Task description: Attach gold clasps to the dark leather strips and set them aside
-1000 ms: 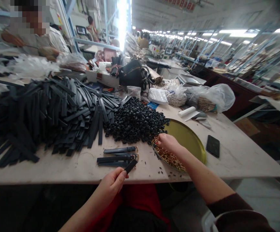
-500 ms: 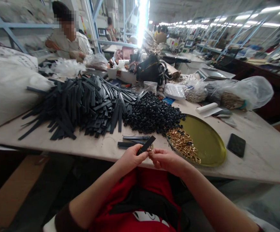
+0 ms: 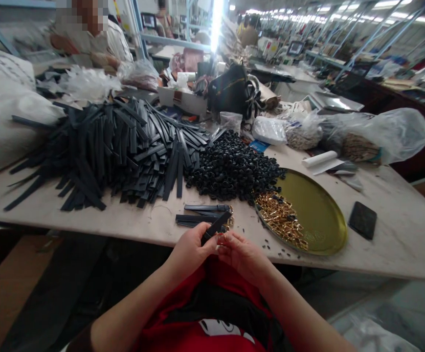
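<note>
My left hand (image 3: 190, 247) is closed on a black strap (image 3: 217, 226), which slants up and to the right from between thumb and fingers. Against the left fingertips, my right hand (image 3: 243, 252) is pinched together near the strap's lower end; whatever lies in this pinch is too small and covered to make out. Just behind the hands, finished-looking straps (image 3: 193, 218) lie side by side on the table, gold metal fittings (image 3: 231, 211) at their right ends. Small black loops (image 3: 230, 168) form a heap beyond them. Gold buckle-like pieces (image 3: 280, 220) are piled on a round gold tray (image 3: 317, 210).
A large heap of loose black strips (image 3: 124, 146) covers the table's left side. At right lies a dark phone (image 3: 362, 220). Plastic-wrapped bundles (image 3: 362, 139), a black bag (image 3: 229, 90) and a white sack (image 3: 7, 112) stand farther back. Another person (image 3: 98, 44) sits across the table.
The view has tilted down and shifted slightly. Both hands have drawn a little toward my body and the right fingers have come closer to the left fingertips. The strap remains in my left hand.
</note>
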The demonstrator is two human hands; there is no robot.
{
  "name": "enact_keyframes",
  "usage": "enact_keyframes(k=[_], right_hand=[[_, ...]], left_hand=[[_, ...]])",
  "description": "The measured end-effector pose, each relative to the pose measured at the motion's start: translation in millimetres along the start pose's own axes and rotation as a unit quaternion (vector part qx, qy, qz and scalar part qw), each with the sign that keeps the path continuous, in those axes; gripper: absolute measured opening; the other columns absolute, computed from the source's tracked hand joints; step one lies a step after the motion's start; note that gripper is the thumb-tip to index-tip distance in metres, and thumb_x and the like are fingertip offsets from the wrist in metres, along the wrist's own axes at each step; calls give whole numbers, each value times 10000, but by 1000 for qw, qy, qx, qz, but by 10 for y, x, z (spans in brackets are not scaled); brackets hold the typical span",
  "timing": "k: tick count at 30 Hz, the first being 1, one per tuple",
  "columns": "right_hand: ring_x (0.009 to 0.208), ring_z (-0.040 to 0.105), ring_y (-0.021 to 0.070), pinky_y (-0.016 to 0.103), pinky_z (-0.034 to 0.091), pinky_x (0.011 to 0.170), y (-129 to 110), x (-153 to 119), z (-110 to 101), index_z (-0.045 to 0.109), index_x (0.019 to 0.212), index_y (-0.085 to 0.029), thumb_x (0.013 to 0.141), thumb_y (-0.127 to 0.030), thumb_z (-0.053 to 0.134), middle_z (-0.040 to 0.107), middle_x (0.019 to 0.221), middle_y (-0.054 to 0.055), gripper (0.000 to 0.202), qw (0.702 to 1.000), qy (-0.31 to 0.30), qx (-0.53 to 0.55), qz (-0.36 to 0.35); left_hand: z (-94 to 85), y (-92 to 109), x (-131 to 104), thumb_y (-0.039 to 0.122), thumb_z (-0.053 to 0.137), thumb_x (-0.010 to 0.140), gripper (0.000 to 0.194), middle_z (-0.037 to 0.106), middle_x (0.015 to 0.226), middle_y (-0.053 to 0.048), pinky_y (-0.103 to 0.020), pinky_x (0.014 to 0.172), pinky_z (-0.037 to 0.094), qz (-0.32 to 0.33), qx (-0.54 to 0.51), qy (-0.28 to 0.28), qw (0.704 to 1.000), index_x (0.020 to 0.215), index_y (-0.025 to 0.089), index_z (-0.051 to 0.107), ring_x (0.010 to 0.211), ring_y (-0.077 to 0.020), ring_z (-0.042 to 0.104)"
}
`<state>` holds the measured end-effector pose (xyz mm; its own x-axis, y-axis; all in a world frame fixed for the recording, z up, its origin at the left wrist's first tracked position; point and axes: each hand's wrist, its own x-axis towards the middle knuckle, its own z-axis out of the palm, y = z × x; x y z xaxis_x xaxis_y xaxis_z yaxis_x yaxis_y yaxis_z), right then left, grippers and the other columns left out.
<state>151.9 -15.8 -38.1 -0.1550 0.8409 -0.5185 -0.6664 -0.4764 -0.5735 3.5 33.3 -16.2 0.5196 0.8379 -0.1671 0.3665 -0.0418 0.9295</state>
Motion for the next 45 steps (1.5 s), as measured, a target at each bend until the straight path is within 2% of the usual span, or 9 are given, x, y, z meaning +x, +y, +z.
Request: enact_keyframes(k=[4,9,18,27,29,33,35,40,45], right_hand=[[565,565,48,161,476,556,-41,115,-67,611,734,-156,599,-225,767,662,739,-6,217,996,61,47,-33],[539,546,37,144,479,533,-65,233,-76,623,747,-169,579,-194,774,640,719,-30,227,993,90,63,-52],[680,579,115,243,468,653,185,189,4,630,799,-183,632,-283,730,652,768,-5,219,986,90,-62,-122],[546,488,82,215,415,557,184,61,-8,575,796,-181,712,-349,641,576,650,-28,199,989,63,-82,-105],[572,499,99,233,420,572,212,12,-23,561,788,-186,737,-357,606,571,665,-21,184,972,83,-160,-148],[686,509,142,263,411,640,252,-107,-72,558,708,-194,728,-294,605,560,720,2,112,861,127,-381,-311],[675,495,140,258,397,630,243,-167,-82,553,690,-193,717,-286,612,539,694,-6,114,838,122,-419,-329],[548,447,101,220,361,523,229,-311,-19,491,692,-193,677,-393,651,497,598,-51,256,944,39,-279,-171],[548,433,92,215,349,537,239,-413,31,540,737,-192,741,-456,590,494,602,-45,269,940,-8,-265,-213]], left_hand=[[-47,-87,-25,367,373,860,264,620,760,0,-239,638,391,-13,71,-6,997,905,186,560,687,-156,552],[-43,-173,-7,334,316,873,308,581,684,3,-234,606,375,-41,87,-60,994,786,175,565,633,-145,514],[41,-163,113,336,422,839,217,600,841,-23,-252,690,409,-50,-37,-75,995,902,160,533,768,-160,529],[185,-307,11,381,442,829,235,498,597,41,-203,536,354,-91,-169,-76,978,769,161,495,539,-89,441],[233,-302,-29,356,445,825,215,499,582,44,-206,552,360,-87,-160,-54,982,738,165,487,544,-91,447],[264,-188,-158,325,452,812,199,509,581,50,-206,537,348,-82,-81,-17,993,679,177,458,552,-101,460],[229,-85,-246,315,459,805,197,521,587,50,-204,529,340,-76,-46,-25,996,666,177,457,560,-103,465],[114,112,-421,420,512,776,283,536,541,49,-205,503,321,-79,-33,-92,992,647,174,456,520,-101,443],[117,106,-427,412,553,747,247,548,564,44,-220,515,344,-72,3,-7,997,731,176,482,530,-124,484]])
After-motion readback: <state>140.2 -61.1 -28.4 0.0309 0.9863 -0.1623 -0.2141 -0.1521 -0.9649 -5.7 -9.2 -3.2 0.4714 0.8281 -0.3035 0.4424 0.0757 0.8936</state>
